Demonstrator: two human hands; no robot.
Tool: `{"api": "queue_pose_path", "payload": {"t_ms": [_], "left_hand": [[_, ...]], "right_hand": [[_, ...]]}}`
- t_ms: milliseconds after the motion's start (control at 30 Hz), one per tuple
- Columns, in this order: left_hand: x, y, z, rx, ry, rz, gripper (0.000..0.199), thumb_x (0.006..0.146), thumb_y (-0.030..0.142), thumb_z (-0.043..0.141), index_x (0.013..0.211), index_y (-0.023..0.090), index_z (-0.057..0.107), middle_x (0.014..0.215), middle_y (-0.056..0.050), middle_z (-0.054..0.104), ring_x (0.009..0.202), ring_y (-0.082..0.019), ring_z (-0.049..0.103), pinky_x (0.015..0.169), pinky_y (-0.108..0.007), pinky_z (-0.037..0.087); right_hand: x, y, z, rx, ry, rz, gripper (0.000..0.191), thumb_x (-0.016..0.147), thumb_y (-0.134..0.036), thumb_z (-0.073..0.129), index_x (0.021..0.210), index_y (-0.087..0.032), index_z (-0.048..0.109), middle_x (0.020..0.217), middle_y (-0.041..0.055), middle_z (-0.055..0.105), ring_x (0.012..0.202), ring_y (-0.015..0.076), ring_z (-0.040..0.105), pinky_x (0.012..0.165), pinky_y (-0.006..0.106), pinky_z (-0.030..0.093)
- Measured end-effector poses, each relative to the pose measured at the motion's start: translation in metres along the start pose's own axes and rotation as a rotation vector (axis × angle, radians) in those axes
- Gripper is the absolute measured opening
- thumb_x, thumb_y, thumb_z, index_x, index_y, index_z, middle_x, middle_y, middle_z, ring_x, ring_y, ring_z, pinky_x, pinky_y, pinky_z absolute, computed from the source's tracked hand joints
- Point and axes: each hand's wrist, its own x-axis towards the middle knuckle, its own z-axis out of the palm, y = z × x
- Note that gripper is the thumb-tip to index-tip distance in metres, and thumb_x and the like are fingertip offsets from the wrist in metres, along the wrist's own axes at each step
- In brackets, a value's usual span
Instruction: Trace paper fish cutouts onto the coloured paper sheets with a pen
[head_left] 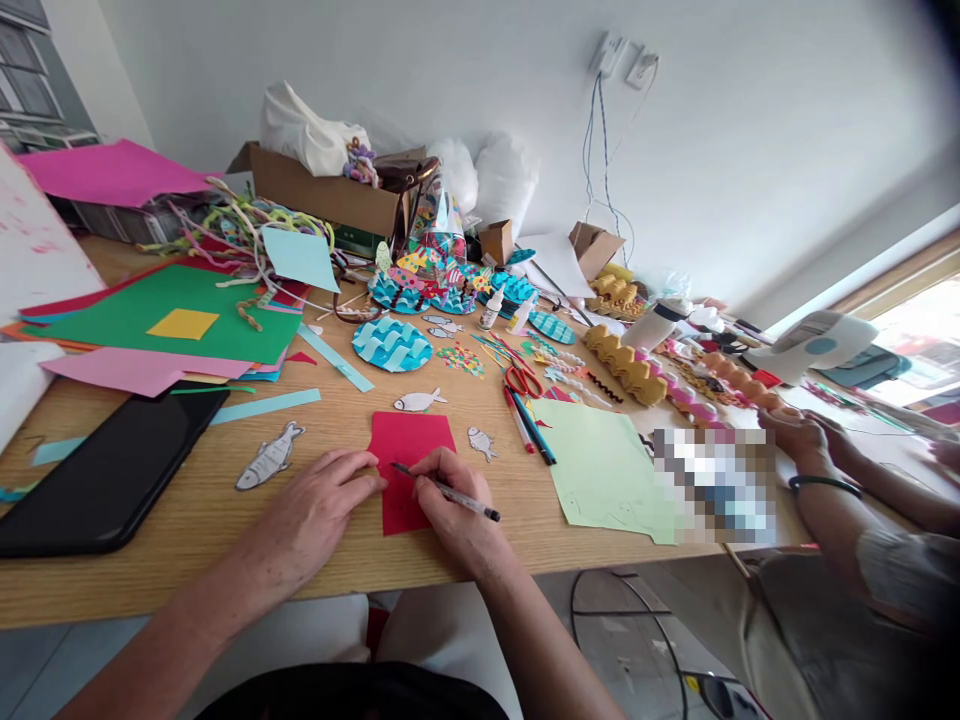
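A red sheet of paper lies in front of me on the wooden table. In my right hand is a slim pen with a dark cap end, its tip on the red paper near a small dark mark. My left hand rests flat, fingers stretched out, with the fingertips on the paper's left edge. Around the sheet lie paper fish cutouts: a large grey one to the left, a white one above, and a small one to the right.
A black tablet and coloured sheets lie left. Right are markers, orange-handled scissors and light green paper with faint drawings. Decorated blue paper pieces and glue bottles stand behind. Another person's hands are at far right.
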Motion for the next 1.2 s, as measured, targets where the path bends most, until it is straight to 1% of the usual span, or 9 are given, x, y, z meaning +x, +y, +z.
{"api": "queue_pose_path", "payload": {"t_ms": [167, 333, 800, 1067, 1200], "left_hand": [[-0.0007, -0.0009, 0.0014, -0.020, 0.040, -0.013, 0.049, 0.072, -0.003, 0.033, 0.102, 0.019, 0.066, 0.114, -0.008, 0.061, 0.107, -0.022, 0.053, 0.091, -0.038, 0.047], [-0.0006, -0.0025, 0.0013, -0.020, 0.013, 0.007, 0.049, 0.073, -0.002, 0.034, 0.104, 0.019, 0.065, 0.114, -0.008, 0.061, 0.107, -0.022, 0.054, 0.092, -0.038, 0.047], [0.0001, -0.0007, 0.0005, -0.002, -0.004, 0.007, 0.050, 0.071, -0.004, 0.033, 0.104, 0.016, 0.065, 0.115, -0.010, 0.061, 0.109, -0.024, 0.053, 0.091, -0.039, 0.047], [-0.0007, -0.0017, 0.0025, 0.008, 0.010, 0.006, 0.053, 0.070, -0.005, 0.032, 0.105, 0.017, 0.065, 0.114, -0.009, 0.061, 0.107, -0.022, 0.054, 0.090, -0.038, 0.047], [-0.0009, -0.0022, 0.0032, 0.005, 0.015, 0.013, 0.051, 0.071, -0.005, 0.032, 0.104, 0.017, 0.065, 0.113, -0.010, 0.061, 0.107, -0.023, 0.054, 0.090, -0.038, 0.047]], "right_hand": [[-0.0002, 0.0007, -0.0007, -0.020, 0.000, -0.009, 0.013, 0.071, -0.018, 0.046, 0.072, -0.019, 0.058, 0.053, -0.0055, 0.048, 0.048, 0.0095, 0.042, 0.047, 0.020, 0.031], [-0.0003, 0.0003, -0.0004, -0.037, 0.007, -0.016, 0.013, 0.071, -0.017, 0.046, 0.072, -0.019, 0.059, 0.055, -0.0051, 0.050, 0.049, 0.0094, 0.043, 0.047, 0.020, 0.031], [-0.0010, 0.0015, 0.0009, -0.042, 0.004, -0.012, 0.014, 0.071, -0.014, 0.047, 0.072, -0.018, 0.060, 0.054, -0.0056, 0.050, 0.050, 0.0089, 0.043, 0.048, 0.019, 0.031], [-0.0016, -0.0003, -0.0002, -0.054, 0.010, -0.014, 0.014, 0.071, -0.016, 0.046, 0.073, -0.018, 0.060, 0.055, -0.0054, 0.050, 0.050, 0.0091, 0.043, 0.049, 0.019, 0.032], [-0.0014, -0.0005, -0.0001, -0.061, 0.009, -0.017, 0.013, 0.071, -0.016, 0.047, 0.072, -0.018, 0.060, 0.055, -0.0053, 0.050, 0.050, 0.0091, 0.043, 0.049, 0.019, 0.032]]}}
